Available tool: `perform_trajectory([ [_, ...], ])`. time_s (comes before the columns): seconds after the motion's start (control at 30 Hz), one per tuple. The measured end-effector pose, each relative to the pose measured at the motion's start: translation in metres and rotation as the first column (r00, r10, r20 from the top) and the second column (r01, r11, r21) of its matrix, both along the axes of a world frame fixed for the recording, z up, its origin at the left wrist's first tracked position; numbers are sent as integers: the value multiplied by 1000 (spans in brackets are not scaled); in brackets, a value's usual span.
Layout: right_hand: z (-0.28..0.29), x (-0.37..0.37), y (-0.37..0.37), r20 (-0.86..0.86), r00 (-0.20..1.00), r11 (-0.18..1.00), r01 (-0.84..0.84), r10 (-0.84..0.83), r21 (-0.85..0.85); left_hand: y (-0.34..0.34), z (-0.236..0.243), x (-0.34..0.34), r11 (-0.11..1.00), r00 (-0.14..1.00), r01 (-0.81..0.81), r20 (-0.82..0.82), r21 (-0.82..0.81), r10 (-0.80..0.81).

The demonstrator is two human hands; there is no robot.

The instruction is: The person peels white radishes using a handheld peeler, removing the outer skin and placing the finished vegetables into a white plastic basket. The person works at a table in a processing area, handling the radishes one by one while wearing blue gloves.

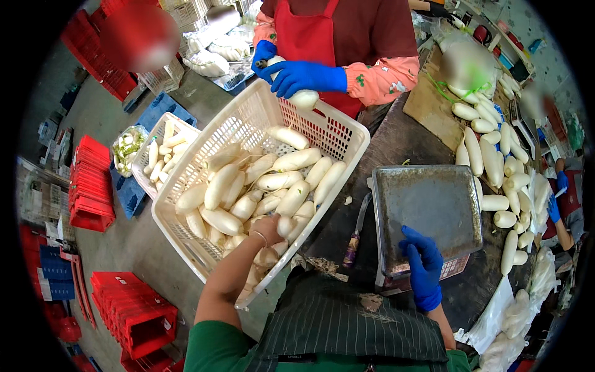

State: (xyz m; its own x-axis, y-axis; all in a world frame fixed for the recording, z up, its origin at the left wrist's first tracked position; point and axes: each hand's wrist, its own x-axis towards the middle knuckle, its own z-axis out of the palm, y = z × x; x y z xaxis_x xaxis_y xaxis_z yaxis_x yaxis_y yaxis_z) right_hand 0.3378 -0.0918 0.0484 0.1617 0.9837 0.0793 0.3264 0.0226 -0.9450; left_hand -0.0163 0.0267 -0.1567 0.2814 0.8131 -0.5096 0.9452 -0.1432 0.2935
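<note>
While our left hand (265, 230) reaches down into the large white crate (238, 111), its fingers are wrapped around a white radish (286, 227) near the crate's close side, though we cannot see the fingertips on the far side. Many more radishes (217, 186) lie heaped around it in the same crate. Our right hand (424, 266), in a blue glove, is empty, with its fingers loosely bent and parted; it is over the near edge of a metal tray (427, 198), and we cannot tell whether it touches it. To the left of the tray we see a knife (356, 234) on the dark surface (396, 136). Across from us, a co-worker in a red apron (307, 34) holds another radish (304, 99) in blue gloves (313, 79) above the crate's far edge. Loose radishes (493, 164) lie to our right, and stacked red crates (133, 313) stand on the floor to our left.
</note>
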Motion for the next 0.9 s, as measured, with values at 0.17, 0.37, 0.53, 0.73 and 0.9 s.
perform_trajectory([
  [0.17,-2,-8,1,-65,998,999,1,-4,-36,7,83,-17,866,735,-474,612,158,291],
  [0.37,7,-26,2,9,989,987,-145,145,69,-3,160,6,824,264,-564,936,-47,234],
  [0.53,16,-29,-7,-18,981,981,-194,194,18,-16,177,28,847,-245,-373,921,-379,304],
  [0.73,14,-28,-13,-49,972,972,-225,229,72,-28,182,70,651,-618,54,487,-757,618],
  [0.9,13,-24,-21,-71,969,967,-228,237,115,-40,185,88,556,-689,159,311,-816,654],
])
